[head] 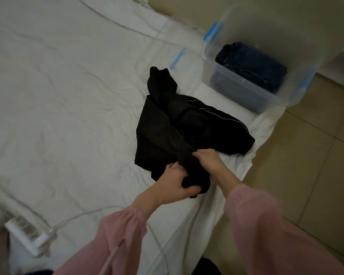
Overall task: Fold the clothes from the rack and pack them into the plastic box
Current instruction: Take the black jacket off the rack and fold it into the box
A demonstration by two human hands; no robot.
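A black garment [187, 124] lies on the bed [58, 96], near the right edge. It is not flat. It is bunched and creased, with parts lying over each other. One narrow part sticks out toward the far side of the bed. A thin pale line runs along the right part. The cloth is so dark that I cannot tell what kind of clothing it is.

Both hands hold the near end of the garment. The left hand [175, 182] has its grip closed tight on a lump of the black cloth, with the fingers curled round it. The right hand [209, 158] is just beside it, a bit farther away. Its grip pinches a fold of the same cloth. The held end is lifted a little off the sheet. Both arms wear pink sleeves [123, 231].

The box [244, 94] stands at the far right corner of the bed, apart from the black garment. It is see-through plastic and has no lid on. It has blue clips [213, 32] on its side. Folded dark blue clothes [252, 66] lie inside it.

A blue strip [178, 57] shows on the sheet near the box. It is too blurry to tell what it is.

A white cable [83, 214] runs over the near part of the bed. A white power strip [28, 235] lies at the near left. A tiled floor [316, 155] is to the right of the bed.
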